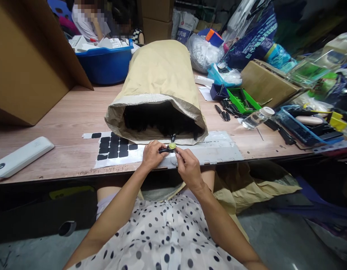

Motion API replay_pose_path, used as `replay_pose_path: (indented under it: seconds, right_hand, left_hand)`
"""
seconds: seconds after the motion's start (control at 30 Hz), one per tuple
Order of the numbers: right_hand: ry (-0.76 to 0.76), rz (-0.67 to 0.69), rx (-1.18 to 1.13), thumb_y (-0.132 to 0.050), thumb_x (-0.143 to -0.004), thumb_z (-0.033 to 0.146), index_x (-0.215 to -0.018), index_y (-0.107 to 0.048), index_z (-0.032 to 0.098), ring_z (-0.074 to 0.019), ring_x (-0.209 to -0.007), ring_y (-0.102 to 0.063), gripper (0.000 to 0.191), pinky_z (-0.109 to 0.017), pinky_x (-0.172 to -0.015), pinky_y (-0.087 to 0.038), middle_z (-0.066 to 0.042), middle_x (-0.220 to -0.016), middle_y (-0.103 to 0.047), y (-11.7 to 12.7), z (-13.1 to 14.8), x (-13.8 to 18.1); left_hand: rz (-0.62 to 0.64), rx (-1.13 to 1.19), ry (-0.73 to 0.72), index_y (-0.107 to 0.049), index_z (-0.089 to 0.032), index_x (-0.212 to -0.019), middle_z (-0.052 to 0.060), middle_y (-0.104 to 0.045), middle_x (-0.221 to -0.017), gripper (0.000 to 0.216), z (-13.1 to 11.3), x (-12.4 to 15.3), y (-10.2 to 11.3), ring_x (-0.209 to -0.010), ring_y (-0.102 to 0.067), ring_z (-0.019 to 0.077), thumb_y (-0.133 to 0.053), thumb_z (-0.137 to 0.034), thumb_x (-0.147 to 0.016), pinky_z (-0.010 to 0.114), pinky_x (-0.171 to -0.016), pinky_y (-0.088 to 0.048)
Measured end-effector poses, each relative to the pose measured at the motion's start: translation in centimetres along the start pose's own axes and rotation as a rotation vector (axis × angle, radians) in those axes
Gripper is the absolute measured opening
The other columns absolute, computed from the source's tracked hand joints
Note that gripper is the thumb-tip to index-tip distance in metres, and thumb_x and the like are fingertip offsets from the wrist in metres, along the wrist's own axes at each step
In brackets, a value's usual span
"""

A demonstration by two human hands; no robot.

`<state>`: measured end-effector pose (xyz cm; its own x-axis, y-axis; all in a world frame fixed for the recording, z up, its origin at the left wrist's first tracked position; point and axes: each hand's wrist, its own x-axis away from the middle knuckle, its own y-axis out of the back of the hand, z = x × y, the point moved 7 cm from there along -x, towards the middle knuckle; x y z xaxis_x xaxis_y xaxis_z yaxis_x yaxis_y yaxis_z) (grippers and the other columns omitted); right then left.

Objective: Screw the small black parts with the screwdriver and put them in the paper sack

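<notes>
My left hand (152, 154) is closed on a small black part (164, 150) just in front of the sack's mouth. My right hand (188, 165) pinches at the other end of it; what its fingertips hold is too small to make out. Between the hands shows a yellow-green round piece (172, 146); whether it is attached to the black part I cannot tell. A paper sack (162, 71) lies on its side, its open mouth towards me, full of dark pieces. Under my left hand's side lies a white sheet with black rounded stickers (113, 147).
A white oblong device (23, 156) lies at the left, below a large cardboard box (29, 56). A blue basin (106, 65) holds white boxes. Rightward are a green tray (242, 99), a clear bottle (258, 118) and a blue basket (311, 138). A person sits behind the basin.
</notes>
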<state>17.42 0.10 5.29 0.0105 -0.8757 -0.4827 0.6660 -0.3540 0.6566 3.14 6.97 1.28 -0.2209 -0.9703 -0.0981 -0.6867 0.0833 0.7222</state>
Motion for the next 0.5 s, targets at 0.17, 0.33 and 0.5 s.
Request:
replay_pose_path:
  seconds: [0.17, 0.33, 0.5]
  right_hand:
    - [0.03, 0.053, 0.0, -0.042, -0.1, 0.025, -0.118, -0.069, 0.023, -0.0194, -0.084, -0.065, 0.032, -0.03, -0.078, -0.053, -0.007, -0.091, -0.067, -1.1, 1.1, 0.2]
    - [-0.007, 0.016, 0.077, -0.043, -0.099, 0.024, -0.115, -0.07, 0.023, -0.0198, -0.086, -0.065, 0.031, -0.03, -0.077, -0.052, -0.007, -0.092, -0.068, -0.1, -1.0, -0.1]
    - [-0.127, -0.045, 0.353, -0.048, -0.094, 0.019, -0.112, -0.072, 0.024, -0.0218, -0.087, -0.061, 0.03, -0.031, -0.073, -0.046, -0.007, -0.095, -0.067, 1.9, -5.9, -2.0]
  left_hand:
    - [0.014, -0.01, 0.025, -0.07, -0.024, -0.083, 0.0, -0.067, -0.088, 0.01, 0.0, -0.1, 0.2, -0.09, -0.06, 0.0221, -0.076, -0.023, -0.076, 0.035, -0.084, -0.046]
    - [0.009, 0.016, 0.018, -0.071, -0.026, -0.086, -0.001, -0.067, -0.088, 0.014, -0.1, 0.0, 0.3, -0.091, -0.06, 0.0219, -0.076, -0.022, -0.074, 0.036, -0.086, -0.047]
    - [-0.005, -0.013, 0.018, -0.072, -0.026, -0.086, 0.0, -0.067, -0.087, 0.016, -0.1, 0.2, 0.4, -0.089, -0.06, 0.022, -0.074, -0.019, -0.071, 0.036, -0.087, -0.048]
